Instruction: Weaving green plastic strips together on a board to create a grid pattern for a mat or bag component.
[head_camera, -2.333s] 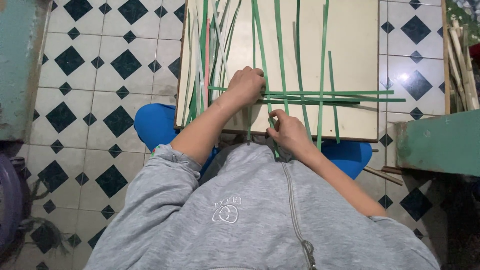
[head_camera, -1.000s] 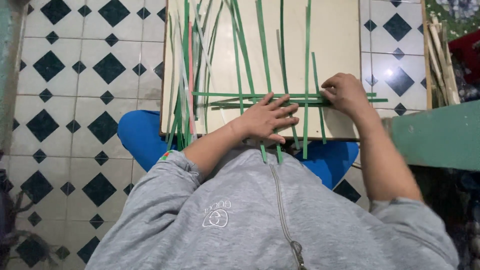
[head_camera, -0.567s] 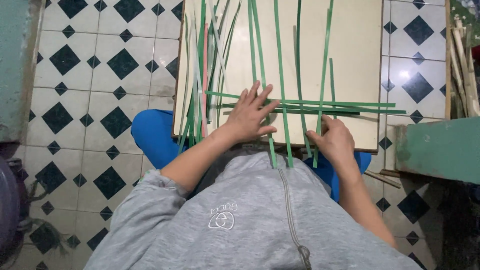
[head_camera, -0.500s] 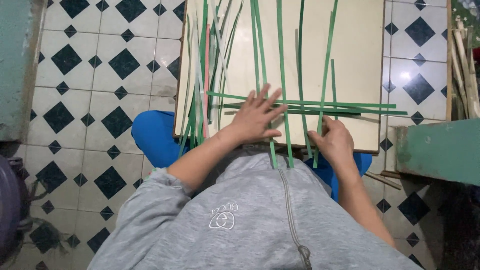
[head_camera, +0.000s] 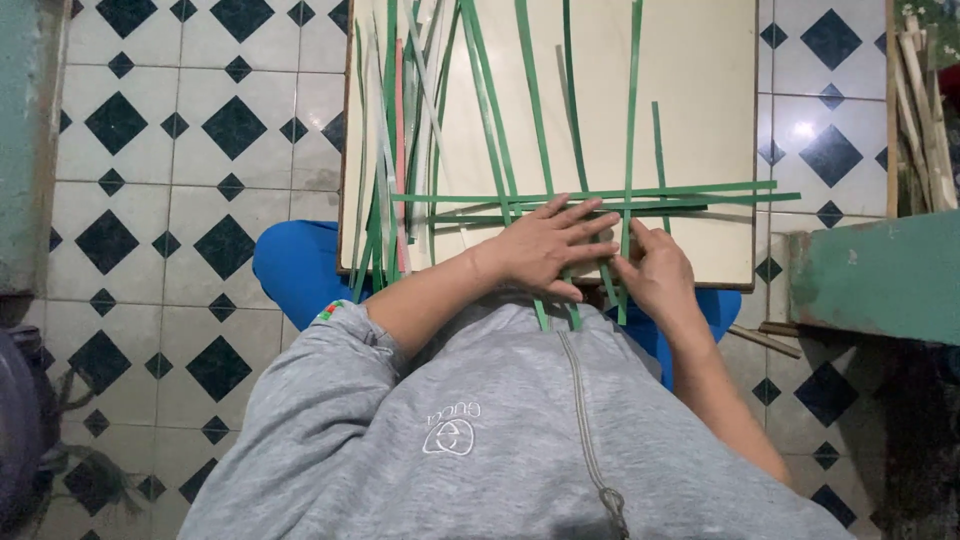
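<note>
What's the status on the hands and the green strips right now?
Left hand flat, fingers spread, pressing crossed green strips onto the board. Right hand pinching an upright strip. Loose strip bundle lies left, nothing blocking.

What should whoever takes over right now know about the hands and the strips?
Left hand: flat, fingers spread, pressing the crossing green strips onto the pale board.
Right hand: fingertips on an upright green strip near the board's front edge; grip unclear.
Done: a few horizontal strips laid across several upright ones.
Left: a loose bundle of strips, green with one pink, lies unwoven at the board's left side.
</note>
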